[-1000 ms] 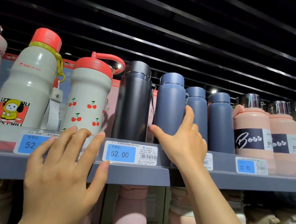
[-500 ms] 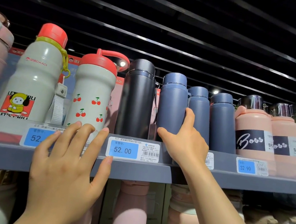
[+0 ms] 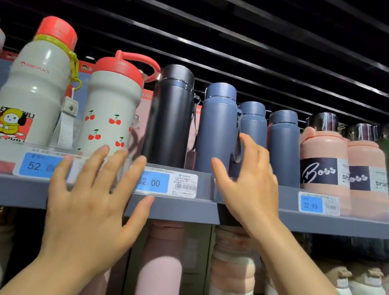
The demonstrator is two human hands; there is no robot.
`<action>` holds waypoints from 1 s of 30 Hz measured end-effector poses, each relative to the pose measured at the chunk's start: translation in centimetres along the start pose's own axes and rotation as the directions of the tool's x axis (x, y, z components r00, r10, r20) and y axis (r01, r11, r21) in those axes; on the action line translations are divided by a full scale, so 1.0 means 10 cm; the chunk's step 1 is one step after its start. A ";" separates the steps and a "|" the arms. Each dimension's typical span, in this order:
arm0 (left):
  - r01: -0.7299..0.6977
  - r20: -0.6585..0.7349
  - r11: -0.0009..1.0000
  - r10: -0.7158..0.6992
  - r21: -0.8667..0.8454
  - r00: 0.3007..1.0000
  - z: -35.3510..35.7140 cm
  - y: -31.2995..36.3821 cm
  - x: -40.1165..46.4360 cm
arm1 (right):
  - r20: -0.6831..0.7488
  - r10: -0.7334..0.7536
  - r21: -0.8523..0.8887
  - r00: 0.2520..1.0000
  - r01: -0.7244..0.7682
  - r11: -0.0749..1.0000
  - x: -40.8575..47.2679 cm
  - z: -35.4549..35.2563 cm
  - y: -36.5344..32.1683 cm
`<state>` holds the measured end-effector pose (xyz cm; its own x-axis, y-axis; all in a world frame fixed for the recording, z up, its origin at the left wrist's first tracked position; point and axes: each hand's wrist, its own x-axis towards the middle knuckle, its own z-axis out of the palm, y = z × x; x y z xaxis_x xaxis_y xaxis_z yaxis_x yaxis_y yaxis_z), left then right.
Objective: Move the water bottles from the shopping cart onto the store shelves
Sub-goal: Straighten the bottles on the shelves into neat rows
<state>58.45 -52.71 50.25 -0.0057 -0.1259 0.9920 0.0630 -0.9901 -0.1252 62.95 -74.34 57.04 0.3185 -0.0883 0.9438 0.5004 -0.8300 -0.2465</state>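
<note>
Head view, upper shelf (image 3: 179, 210) of a store rack; front blue bottle (image 3: 216, 130) stands upright at the shelf's front edge, just right of the black bottle (image 3: 170, 118) and in front of two more blue bottles (image 3: 282, 145); cart not in view.

Right hand (image 3: 248, 185) raised at the blue bottle's lower right side, fingers spread and loosely extended, thumb low before the bottle's base; released, grasping nothing; whether a fingertip touches the bottle's carry strap I cannot tell.

Left hand (image 3: 95, 198) flat and spread over the shelf lip and the price tags (image 3: 155, 183), fingers straight, grasping nothing; it lies below the cherry bottle (image 3: 110, 114).

Judgement: step in hand is settling the blue bottle in its row; bottle looks placed. To do it well: check it stands fully on the shelf behind the clear lip, in line with its neighbours; any nudge low on the body, since a tall narrow flask pushed near the cap could tip into the black one; clear both hands straight back, avoiding the strap.
</note>
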 end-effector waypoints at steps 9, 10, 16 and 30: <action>-0.079 -0.026 0.996 0.078 -0.039 0.997 0.40 1.33 0.32 | 0.030 -0.123 0.095 0.992 0.120 0.988 0.24 -0.35 1.01; -0.047 -0.043 0.999 0.046 -0.024 0.998 0.45 1.41 0.33 | 0.051 -0.149 0.101 0.987 0.144 0.984 0.27 -0.37 1.10; -0.003 -0.084 0.999 0.008 0.052 0.996 0.47 1.47 0.29 | 0.185 -0.172 0.182 0.968 0.138 0.974 0.44 -0.38 1.21; -0.025 -0.140 0.999 0.028 0.024 0.990 0.48 1.45 0.27 | 0.366 0.008 0.140 0.931 -0.063 0.988 0.69 -0.11 0.80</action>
<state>64.18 -67.14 51.14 -0.1436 -0.1614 0.9764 0.0872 -0.9848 -0.1500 68.25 -82.23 61.86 0.5948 0.1129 0.7959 0.5873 -0.7371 -0.3343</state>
